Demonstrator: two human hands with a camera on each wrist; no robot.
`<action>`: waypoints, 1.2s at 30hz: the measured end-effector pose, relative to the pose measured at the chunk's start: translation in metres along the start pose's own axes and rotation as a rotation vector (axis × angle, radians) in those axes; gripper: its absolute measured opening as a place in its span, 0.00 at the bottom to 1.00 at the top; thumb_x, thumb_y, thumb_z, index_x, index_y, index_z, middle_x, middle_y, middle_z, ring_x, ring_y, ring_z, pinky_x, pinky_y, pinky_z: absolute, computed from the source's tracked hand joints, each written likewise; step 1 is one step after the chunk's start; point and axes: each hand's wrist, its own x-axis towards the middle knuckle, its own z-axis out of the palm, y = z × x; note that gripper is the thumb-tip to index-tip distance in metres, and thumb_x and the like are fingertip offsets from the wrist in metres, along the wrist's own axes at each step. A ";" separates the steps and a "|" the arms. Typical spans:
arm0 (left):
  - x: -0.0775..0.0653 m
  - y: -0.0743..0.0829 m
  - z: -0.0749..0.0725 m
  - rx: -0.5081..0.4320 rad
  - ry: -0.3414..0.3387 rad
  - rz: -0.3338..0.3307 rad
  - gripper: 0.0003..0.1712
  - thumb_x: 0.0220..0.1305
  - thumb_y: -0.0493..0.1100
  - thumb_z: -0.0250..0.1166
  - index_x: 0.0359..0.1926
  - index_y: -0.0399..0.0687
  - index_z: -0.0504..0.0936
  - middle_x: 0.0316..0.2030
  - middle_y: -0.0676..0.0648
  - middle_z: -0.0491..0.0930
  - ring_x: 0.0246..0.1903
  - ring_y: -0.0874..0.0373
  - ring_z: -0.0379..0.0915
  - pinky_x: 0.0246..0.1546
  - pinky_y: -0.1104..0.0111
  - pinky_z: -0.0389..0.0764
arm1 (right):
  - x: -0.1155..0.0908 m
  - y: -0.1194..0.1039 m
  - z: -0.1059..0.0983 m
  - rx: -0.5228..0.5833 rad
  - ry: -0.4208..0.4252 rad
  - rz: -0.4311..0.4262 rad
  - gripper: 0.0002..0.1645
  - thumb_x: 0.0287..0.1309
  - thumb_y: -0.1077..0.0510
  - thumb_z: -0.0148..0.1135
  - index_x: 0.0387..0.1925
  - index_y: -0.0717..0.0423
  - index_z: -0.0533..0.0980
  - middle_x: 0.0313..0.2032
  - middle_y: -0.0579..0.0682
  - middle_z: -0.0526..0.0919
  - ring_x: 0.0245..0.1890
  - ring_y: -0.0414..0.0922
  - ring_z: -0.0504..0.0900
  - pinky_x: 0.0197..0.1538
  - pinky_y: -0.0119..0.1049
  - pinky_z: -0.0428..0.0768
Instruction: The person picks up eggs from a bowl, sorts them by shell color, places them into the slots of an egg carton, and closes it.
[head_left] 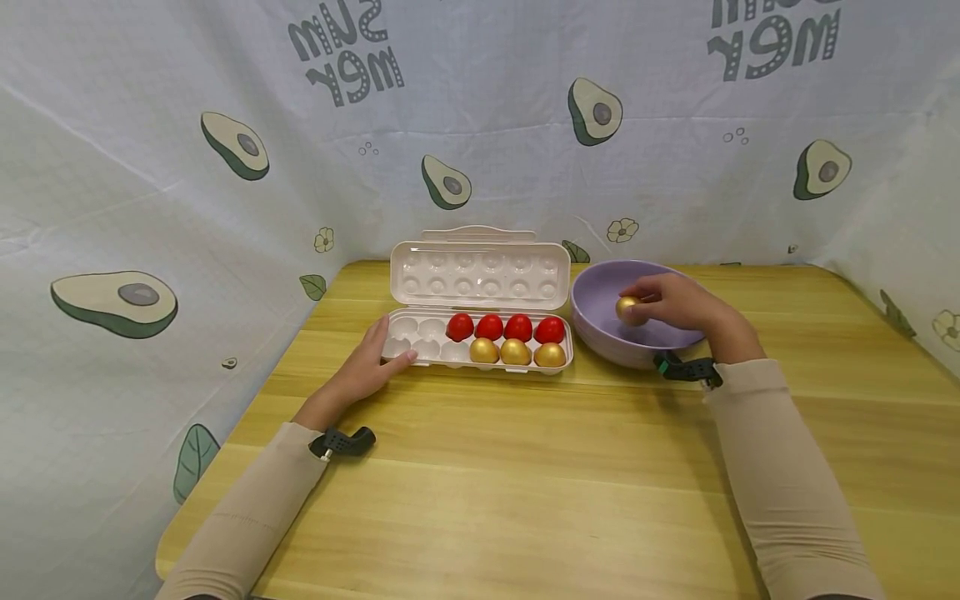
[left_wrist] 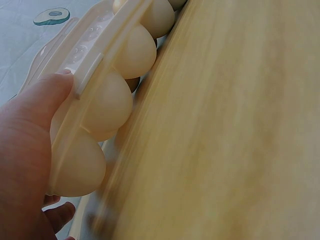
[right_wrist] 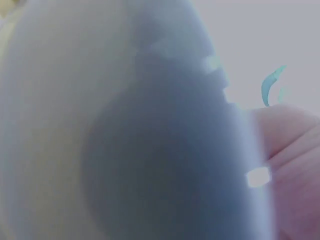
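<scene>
An open white plastic egg carton (head_left: 444, 353) lies near the back of the table, its lid (head_left: 480, 296) tipped up behind. My left hand (head_left: 365, 367) grips its left end, thumb along the front rim and fingers round the far side; the left wrist view shows the thumb (left_wrist: 47, 97) on the rim. Several red eggs (head_left: 489, 327) sit in the back row, and three gold eggs (head_left: 515, 352) fill the right part of the front row. Over the purple bowl (head_left: 600, 337), my right hand (head_left: 678, 304) pinches another gold egg (head_left: 627, 310). The bowl's wall blurs most of the right wrist view.
The carton and bowl stand side by side on a wooden table (head_left: 480, 475). Behind them hangs a pale curtain (head_left: 510, 183) with avocado prints. Empty cups (head_left: 405, 328) show at the carton's left end. A black wrist camera (head_left: 348, 442) sits on each sleeve.
</scene>
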 end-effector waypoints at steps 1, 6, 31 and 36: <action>0.000 0.000 0.000 -0.001 0.000 0.001 0.54 0.57 0.68 0.51 0.70 0.46 0.34 0.69 0.47 0.36 0.67 0.53 0.33 0.64 0.54 0.43 | 0.000 -0.001 0.000 0.007 0.002 -0.003 0.21 0.53 0.47 0.62 0.45 0.55 0.77 0.38 0.49 0.81 0.40 0.46 0.75 0.47 0.45 0.70; 0.000 0.002 0.000 0.000 0.001 0.009 0.54 0.57 0.68 0.51 0.70 0.46 0.34 0.69 0.45 0.36 0.67 0.53 0.33 0.64 0.54 0.43 | 0.000 -0.005 -0.003 0.052 0.006 -0.010 0.23 0.54 0.46 0.60 0.47 0.55 0.76 0.39 0.50 0.80 0.40 0.47 0.76 0.47 0.45 0.70; 0.000 0.002 0.000 0.021 -0.002 -0.005 0.54 0.56 0.69 0.51 0.70 0.47 0.34 0.69 0.47 0.36 0.67 0.52 0.34 0.64 0.54 0.44 | 0.005 -0.030 0.000 0.339 0.096 -0.093 0.23 0.59 0.50 0.56 0.50 0.60 0.72 0.43 0.56 0.78 0.42 0.48 0.78 0.42 0.40 0.78; -0.001 0.003 -0.001 0.012 -0.004 -0.008 0.55 0.56 0.69 0.51 0.70 0.45 0.34 0.69 0.47 0.36 0.67 0.53 0.33 0.64 0.55 0.43 | 0.008 -0.041 0.002 0.394 0.106 -0.080 0.24 0.58 0.48 0.56 0.51 0.58 0.71 0.44 0.56 0.78 0.41 0.48 0.78 0.41 0.36 0.79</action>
